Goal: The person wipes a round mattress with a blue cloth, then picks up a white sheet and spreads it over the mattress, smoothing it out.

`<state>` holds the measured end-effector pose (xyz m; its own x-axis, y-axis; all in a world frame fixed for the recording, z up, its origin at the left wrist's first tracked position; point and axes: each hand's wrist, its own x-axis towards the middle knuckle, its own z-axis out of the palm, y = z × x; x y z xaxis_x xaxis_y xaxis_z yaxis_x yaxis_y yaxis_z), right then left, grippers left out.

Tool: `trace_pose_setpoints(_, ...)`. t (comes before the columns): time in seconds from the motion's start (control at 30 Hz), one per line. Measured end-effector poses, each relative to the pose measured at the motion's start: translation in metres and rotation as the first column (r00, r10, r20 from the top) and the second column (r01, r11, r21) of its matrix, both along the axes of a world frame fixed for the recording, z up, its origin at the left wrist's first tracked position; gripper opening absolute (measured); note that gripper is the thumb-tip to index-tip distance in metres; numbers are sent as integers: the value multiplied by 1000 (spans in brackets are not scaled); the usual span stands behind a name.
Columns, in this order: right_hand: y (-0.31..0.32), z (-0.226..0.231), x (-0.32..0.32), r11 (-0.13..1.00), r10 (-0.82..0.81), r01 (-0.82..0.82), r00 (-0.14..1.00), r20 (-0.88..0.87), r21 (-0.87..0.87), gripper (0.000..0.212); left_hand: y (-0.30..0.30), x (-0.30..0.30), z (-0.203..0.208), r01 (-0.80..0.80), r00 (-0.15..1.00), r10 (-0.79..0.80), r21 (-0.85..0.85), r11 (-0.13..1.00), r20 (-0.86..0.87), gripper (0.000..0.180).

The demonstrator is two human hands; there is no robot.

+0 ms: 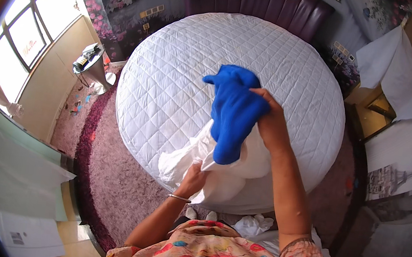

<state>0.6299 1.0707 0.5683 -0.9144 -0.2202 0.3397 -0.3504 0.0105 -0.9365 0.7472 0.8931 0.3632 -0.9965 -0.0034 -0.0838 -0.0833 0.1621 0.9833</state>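
My right hand [271, 118] is closed on the right side of a bright blue cloth [236, 113], which hangs in loose folds above the round bed. My left hand [194, 179], with a bangle on the wrist, grips a bunched white cloth [186, 158] just below the blue one. The white cloth spreads over the near edge of the bed and passes behind the lower end of the blue cloth. Beneath both lies a white quilted mattress cover [172, 72] on the round bed.
A purple padded headboard [254, 2] stands behind the bed. On the left are a small silver table [96, 70] with items on it and a window [32, 27]. White cloth [253, 225] lies by my feet on the carpet [112, 168]. Another white cloth [398, 70] hangs at right.
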Motion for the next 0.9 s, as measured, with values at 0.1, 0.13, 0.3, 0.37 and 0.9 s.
trace_pose_setpoints(0.1,4,-53,13,995,97,-98,993,74,16,28,-31,-13,36,-304,951,251,375,876,183,28)
trace_pose_setpoints(0.13,3,-64,24,984,175,-166,970,166,-68,31,-49,-19,38,-325,943,316,475,818,101,28)
trace_pose_setpoints(0.3,0,-137,71,914,388,-346,899,203,-215,36,-42,-35,98,-239,942,331,589,772,-52,26)
trace_pose_setpoints(0.37,-24,-147,85,950,312,-311,949,42,-17,38,-24,-31,104,-234,951,302,501,833,-58,24)
trace_pose_setpoints(0.9,3,-149,78,990,89,-56,959,268,-128,20,-41,-4,59,-292,956,169,763,577,238,38)
